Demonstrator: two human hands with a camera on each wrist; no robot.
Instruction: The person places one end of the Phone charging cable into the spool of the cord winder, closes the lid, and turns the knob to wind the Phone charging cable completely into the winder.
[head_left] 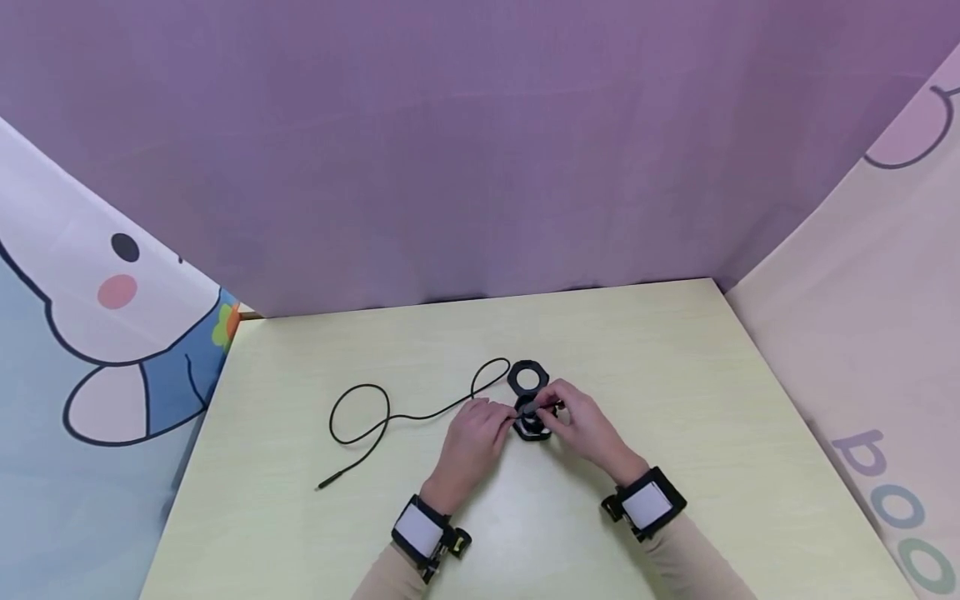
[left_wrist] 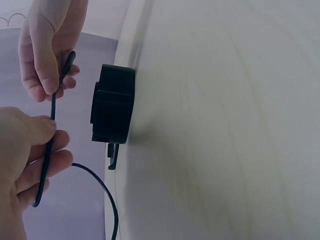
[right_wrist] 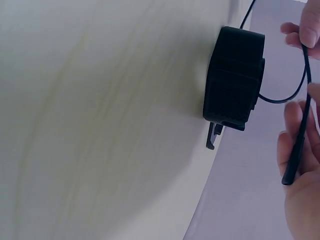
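Across the pale desk [head_left: 675, 350] runs a thin black cable [head_left: 420, 417], part of it looped loosely leftward and part lifted between two bare hands; it is probably light and pliant, a little springy, with a smooth jacket likely to slip through a slack hold. The left grip [head_left: 472, 437] pinches it between thumb and fingers, and the right grip [head_left: 588, 429] pinches it farther along, above a dark, many-sided case [left_wrist: 114, 105] standing on the desk, with a black ring [head_left: 512, 379] just beyond. The held end [right_wrist: 293, 167] is a slim, thicker sleeve, though the wrist view is too dim to make out its tip; the free end [head_left: 330, 480] lies on the desk. These sleeves, presumably stiffer, seem the surest places to take hold; sharp bending behind them could strain the wire.
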